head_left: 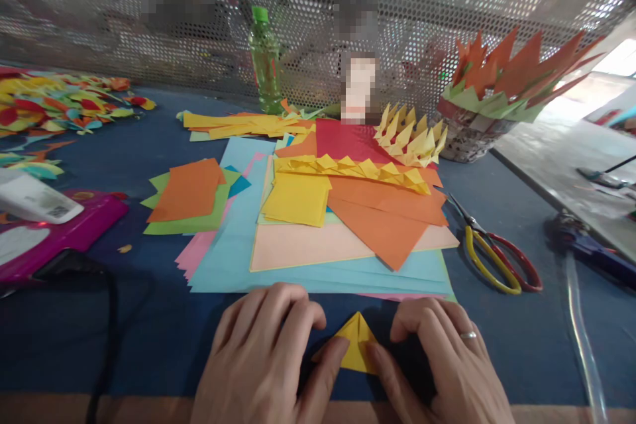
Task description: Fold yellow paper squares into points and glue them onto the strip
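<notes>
A small folded yellow paper piece (pixel 356 343) lies on the blue table near the front edge. My left hand (pixel 263 361) presses its left side with the thumb, fingers curled. My right hand (pixel 442 364), wearing a ring, pinches its right side with thumb and fingers bent. Just beyond my hands lies a stack of coloured paper sheets (pixel 318 238): light blue, peach, orange, yellow, red. A chain of folded yellow units (pixel 352 169) rests across the stack, and a cluster of yellow folded pieces (pixel 412 136) sits behind it.
Scissors with red and yellow handles (pixel 489 252) lie right of the stack. A green bottle (pixel 265 63) stands at the back by a mesh wall. A basket with orange and green paper spikes (pixel 477 112) is back right. Paper scraps (pixel 54 103) and a pink case (pixel 59 232) lie left.
</notes>
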Action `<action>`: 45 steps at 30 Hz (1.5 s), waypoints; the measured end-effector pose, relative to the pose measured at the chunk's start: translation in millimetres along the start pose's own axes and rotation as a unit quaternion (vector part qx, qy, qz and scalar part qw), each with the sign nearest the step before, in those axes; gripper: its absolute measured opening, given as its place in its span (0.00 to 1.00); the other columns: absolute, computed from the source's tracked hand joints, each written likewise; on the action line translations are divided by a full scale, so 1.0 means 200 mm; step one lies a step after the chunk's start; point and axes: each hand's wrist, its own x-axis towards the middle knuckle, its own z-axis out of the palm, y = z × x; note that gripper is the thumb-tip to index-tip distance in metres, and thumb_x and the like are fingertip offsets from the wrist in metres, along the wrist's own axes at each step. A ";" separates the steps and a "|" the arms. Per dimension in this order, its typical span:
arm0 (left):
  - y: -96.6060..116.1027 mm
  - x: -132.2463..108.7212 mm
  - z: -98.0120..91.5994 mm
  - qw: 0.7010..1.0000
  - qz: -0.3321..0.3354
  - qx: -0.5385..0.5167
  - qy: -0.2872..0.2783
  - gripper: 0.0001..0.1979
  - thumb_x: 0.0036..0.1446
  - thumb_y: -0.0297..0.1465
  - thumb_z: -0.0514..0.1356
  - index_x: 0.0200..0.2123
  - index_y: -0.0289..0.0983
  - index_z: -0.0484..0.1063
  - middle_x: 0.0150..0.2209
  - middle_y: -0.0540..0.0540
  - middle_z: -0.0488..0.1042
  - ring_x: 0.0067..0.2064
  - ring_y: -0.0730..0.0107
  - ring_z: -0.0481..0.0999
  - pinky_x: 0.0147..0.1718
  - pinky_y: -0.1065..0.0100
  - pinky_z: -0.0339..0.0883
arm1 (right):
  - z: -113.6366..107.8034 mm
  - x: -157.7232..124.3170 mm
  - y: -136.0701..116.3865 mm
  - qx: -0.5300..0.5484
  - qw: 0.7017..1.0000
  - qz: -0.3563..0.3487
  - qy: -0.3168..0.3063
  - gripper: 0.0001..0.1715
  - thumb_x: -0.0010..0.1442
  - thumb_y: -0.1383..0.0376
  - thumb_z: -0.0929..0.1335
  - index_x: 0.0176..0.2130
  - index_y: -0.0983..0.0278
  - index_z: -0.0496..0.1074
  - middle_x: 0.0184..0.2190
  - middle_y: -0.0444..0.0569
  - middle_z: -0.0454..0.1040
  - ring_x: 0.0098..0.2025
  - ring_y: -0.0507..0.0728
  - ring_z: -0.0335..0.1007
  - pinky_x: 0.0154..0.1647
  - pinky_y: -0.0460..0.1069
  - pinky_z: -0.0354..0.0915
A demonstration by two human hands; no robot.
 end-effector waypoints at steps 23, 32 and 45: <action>-0.01 0.02 -0.03 0.990 0.023 -0.123 -0.067 0.13 0.67 0.23 0.54 0.50 0.44 0.69 0.45 0.50 0.73 0.47 0.64 0.71 0.48 0.61 0.61 | -0.07 0.03 0.00 0.079 0.994 -0.016 -0.075 0.17 0.66 0.65 0.69 0.54 0.55 0.69 0.44 0.45 0.77 0.46 0.56 0.71 0.41 0.50 0.69; -0.01 0.07 -0.02 0.981 0.046 -0.164 -0.092 0.13 0.66 0.22 0.56 0.51 0.43 0.68 0.44 0.51 0.72 0.45 0.65 0.70 0.46 0.62 0.61 | -0.06 0.05 -0.03 0.131 0.990 0.012 -0.058 0.12 0.66 0.66 0.68 0.50 0.56 0.70 0.43 0.44 0.77 0.46 0.55 0.71 0.44 0.50 0.71; -0.01 0.10 0.00 0.965 0.073 -0.239 -0.079 0.10 0.66 0.19 0.54 0.40 0.39 0.68 0.38 0.51 0.71 0.41 0.67 0.68 0.42 0.63 0.59 | -0.08 0.06 -0.06 0.185 0.980 0.020 -0.067 0.09 0.65 0.73 0.66 0.40 0.57 0.67 0.37 0.41 0.75 0.42 0.53 0.69 0.41 0.47 0.67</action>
